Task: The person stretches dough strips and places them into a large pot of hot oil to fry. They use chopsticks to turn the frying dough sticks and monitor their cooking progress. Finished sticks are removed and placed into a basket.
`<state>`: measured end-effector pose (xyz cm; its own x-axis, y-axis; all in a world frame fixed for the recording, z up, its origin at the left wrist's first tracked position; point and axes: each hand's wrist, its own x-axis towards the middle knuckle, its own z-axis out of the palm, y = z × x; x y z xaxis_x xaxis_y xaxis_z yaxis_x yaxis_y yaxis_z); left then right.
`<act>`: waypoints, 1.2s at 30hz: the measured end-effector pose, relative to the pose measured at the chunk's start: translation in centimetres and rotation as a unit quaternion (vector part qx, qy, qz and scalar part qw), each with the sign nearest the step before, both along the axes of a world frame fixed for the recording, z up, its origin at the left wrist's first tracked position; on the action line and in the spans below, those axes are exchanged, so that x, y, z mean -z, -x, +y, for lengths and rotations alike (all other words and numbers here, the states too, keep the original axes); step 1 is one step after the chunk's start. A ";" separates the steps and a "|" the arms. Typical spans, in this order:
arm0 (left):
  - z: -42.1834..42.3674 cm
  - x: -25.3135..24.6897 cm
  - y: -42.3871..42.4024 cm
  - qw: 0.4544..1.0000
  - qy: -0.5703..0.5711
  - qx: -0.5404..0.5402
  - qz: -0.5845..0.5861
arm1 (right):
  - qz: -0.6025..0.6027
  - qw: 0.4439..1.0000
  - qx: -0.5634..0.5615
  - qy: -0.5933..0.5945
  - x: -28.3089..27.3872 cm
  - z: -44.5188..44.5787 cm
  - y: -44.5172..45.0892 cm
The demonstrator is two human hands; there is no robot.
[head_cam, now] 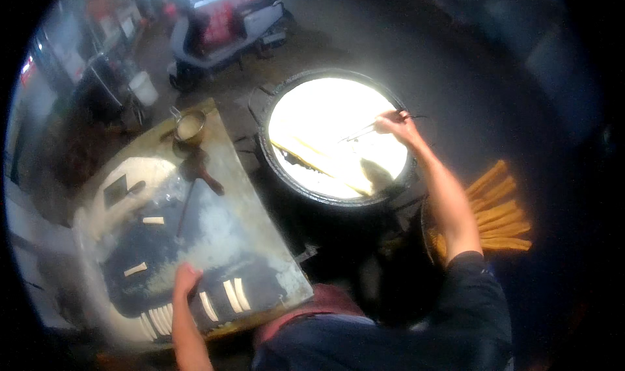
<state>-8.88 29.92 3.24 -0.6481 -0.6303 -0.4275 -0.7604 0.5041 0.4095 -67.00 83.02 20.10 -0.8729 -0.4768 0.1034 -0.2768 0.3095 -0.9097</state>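
Observation:
My right hand [394, 124] grips a pair of long chopsticks [360, 132] above a large round pan [332, 202], their tips pointing left over its glaring contents. Inside the pan a long pale-yellow dough stick [320, 165] lies slanted near the front; strong glare hides most of the surface. My left hand [187, 278] rests, fingers curled, on a floured work board [263, 268]. Beside it on the right are a single dough strip [208, 306] and a touching pair of dough strips [237, 296]. A row of dough strips [158, 319] is partly hidden by my left forearm.
On the board are a dough scraper [115, 191], a thin rod [185, 210], a dark wooden tool [207, 175], a metal cup [189, 126] and two short dough pieces [153, 220]. Fried dough sticks [503, 224] stand in a container at right. A scooter [229, 29] is parked beyond.

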 end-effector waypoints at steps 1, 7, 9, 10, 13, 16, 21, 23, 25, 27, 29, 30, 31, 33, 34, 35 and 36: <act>-0.2 0.1 -0.3 1.000 0.001 0.003 -0.009 | 0.008 1.000 0.011 0.010 -0.7 0.5 0.8; -2.4 4.2 -1.8 0.999 0.004 0.002 0.043 | 0.013 0.998 0.048 -0.035 -1.2 1.8 0.6; -2.7 4.3 -2.8 0.999 -0.018 -0.017 0.044 | -0.029 0.999 0.038 -0.013 -2.2 0.4 -0.4; -2.8 4.2 -2.6 0.998 -0.030 -0.023 0.046 | -0.007 0.999 0.047 0.011 -2.2 0.5 0.0; -1.5 1.9 -1.1 0.999 -0.032 -0.022 0.018 | 0.067 0.995 0.058 0.045 -0.8 1.6 2.2; -0.4 0.2 0.3 1.000 -0.002 -0.006 0.006 | 0.094 0.995 0.033 0.025 2.6 2.6 3.9; -2.0 2.6 -1.0 0.997 -0.043 -0.050 0.028 | -0.003 0.998 0.014 0.054 2.5 3.0 5.4; -2.0 2.2 -2.1 0.998 -0.035 -0.053 0.016 | -0.031 0.997 0.016 0.069 0.0 1.6 5.1; -1.5 1.6 -1.5 0.999 -0.021 -0.043 0.006 | 0.010 0.994 0.056 0.091 -0.7 1.8 5.7; -0.4 0.2 -0.6 0.998 -0.030 -0.057 0.014 | 0.031 0.990 0.102 0.094 -1.0 1.9 5.7; -0.3 0.0 -0.3 0.997 -0.033 -0.066 0.020 | 0.097 0.983 0.118 0.105 0.3 2.1 6.3; -0.9 0.9 -0.6 0.997 -0.032 -0.067 0.023 | 0.128 0.978 0.126 0.110 1.3 2.3 6.6; -1.0 1.1 -0.6 0.997 -0.032 -0.069 0.024 | 0.131 0.980 0.118 0.092 2.1 2.4 6.6; -0.8 0.9 -0.5 0.997 -0.033 -0.071 0.012 | 0.136 0.984 0.105 0.055 3.4 2.7 6.6; -0.6 0.5 -0.1 0.997 -0.034 -0.071 0.006 | 0.107 0.988 0.106 0.027 3.7 2.9 6.7; -0.8 0.7 0.1 0.997 -0.037 -0.071 0.012 | 0.092 0.992 0.087 0.028 3.7 3.4 7.0; -0.7 0.9 -0.3 0.996 -0.039 -0.074 0.015 | 0.073 0.995 0.065 0.030 3.5 3.4 6.9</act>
